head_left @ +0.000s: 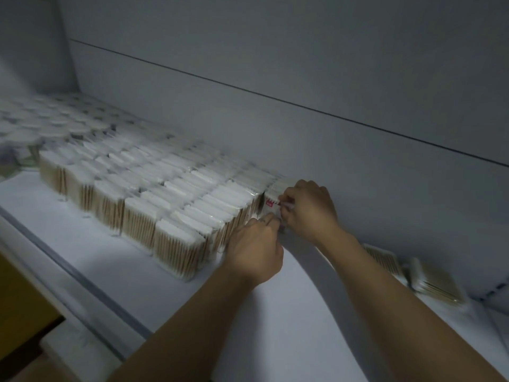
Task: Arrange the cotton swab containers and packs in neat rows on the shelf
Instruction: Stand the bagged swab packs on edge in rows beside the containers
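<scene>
We see the pack [271,202] just right of the frame's centre, standing at the right end of the rows [154,188] and close to the wall [303,78]. It is a clear, glossy wrapper with a small red label on its face. Our right hand [308,209] has its fingers curled tight, pinching the pack's upper edge beside that label. Our left hand [256,249], knuckles up, curls its fingers round the pack's near lower edge and also lies against the end of the front row.

The rows run from centre to upper left: flat rectangular packs set upright and touching, with white cotton tips on top and pale wooden sticks showing through the film. Further to the upper left, round white-topped containers [55,117] stand together, blurred. At the lower right, loose packs [438,282] lie flat, overlapping. All rest on a smooth white shelf [137,260] with a grey rail [82,282] along its front edge.
</scene>
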`<state>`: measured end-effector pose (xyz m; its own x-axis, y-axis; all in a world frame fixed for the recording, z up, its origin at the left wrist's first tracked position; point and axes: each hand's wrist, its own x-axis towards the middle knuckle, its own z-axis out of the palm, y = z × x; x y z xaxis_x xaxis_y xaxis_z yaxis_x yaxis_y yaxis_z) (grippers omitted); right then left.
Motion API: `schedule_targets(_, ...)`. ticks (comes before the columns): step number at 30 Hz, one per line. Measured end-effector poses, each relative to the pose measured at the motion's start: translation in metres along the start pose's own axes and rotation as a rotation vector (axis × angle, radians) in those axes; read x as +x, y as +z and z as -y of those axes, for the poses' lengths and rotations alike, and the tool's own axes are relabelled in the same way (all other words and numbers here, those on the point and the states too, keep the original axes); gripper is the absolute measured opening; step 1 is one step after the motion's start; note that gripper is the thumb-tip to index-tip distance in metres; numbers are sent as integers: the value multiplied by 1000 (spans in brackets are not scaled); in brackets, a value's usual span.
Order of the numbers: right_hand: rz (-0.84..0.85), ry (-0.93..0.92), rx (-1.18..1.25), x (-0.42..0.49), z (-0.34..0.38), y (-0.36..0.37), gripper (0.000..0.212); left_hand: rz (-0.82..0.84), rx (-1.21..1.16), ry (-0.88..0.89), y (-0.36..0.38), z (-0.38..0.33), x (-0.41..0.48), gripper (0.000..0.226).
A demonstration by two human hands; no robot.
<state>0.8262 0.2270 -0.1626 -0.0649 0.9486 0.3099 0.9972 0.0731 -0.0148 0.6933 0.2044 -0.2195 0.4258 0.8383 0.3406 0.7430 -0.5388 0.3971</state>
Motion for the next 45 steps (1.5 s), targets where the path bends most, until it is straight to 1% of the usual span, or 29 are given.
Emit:
schedule_targets(3, 28, 1, 8, -6, -1, -1, 39, -23, 3, 17, -1, -2, -5, 33)
schedule_targets(5, 5, -2, 45, -15, -5, -2, 47, -63, 12, 34, -3, -2, -8, 28)
schedule_targets(7, -46, 12, 116, -26, -10, -8, 57, -89, 11, 46, -5, -4, -11, 28)
schedule_targets(9, -87, 38, 155, -38, -20, -20, 59, -107, 7, 48, -6, -8, -13, 29)
schedule_targets(11, -81, 61, 134, -53, -38, -34, 54, -107, 12, 45, -8, -14, -15, 31)
schedule_targets(13, -49, 83, 102, -75, -61, -46, 49, -71, 19, 67, -8, -24, -17, 33)
schedule_targets(17, -4, 198, 140, -128, -117, -62, 44, -5, -9, 134, -5, -56, -19, 34)
schedule_targets(22, 44, 303, 143, -174, -175, -69, 44, 80, -27, 222, 11, -121, -8, 40)
schedule_targets(25, 77, 322, 116, -190, -194, -58, 50, 179, 32, 264, 25, -160, 6, 44)
schedule_targets(27, 66, 299, 116, -203, -200, -40, 55, 242, 62, 275, 38, -181, 13, 43)
schedule_targets(29, 26, 275, 208, -214, -206, -22, 60, 218, 37, 251, 56, -194, 13, 40)
schedule_targets(30, -10, 277, 233, -216, -210, -16, 60, 188, 11, 229, 64, -198, 11, 39)
schedule_targets(32, -84, 266, 222, -214, -215, -13, 56, 168, -5, 200, 77, -198, 4, 46)
schedule_targets(34, -125, 231, 228, -211, -215, -12, 51, 183, 10, 214, 81, -187, -2, 59)
schedule_targets(35, -126, 212, 233, -209, -216, -11, 50, 173, -21, 227, 80, -180, -4, 62)
schedule_targets(38, -113, 156, 248, -208, -214, -9, 50, 104, -140, 179, 76, -164, -6, 50)
schedule_targets(39, -120, 131, 257, -207, -214, -9, 52, 70, -164, 168, 77, -161, -5, 49)
schedule_targets(42, -69, 97, 307, -204, -215, -13, 62, 13, -173, 201, 76, -163, 3, 56)
schedule_targets(44, -67, 88, 302, -205, -216, -14, 60, 15, -162, 249, 77, -168, 5, 60)
schedule_targets(45, -86, 83, 297, -204, -216, -16, 55, 22, -155, 264, 79, -171, 5, 60)
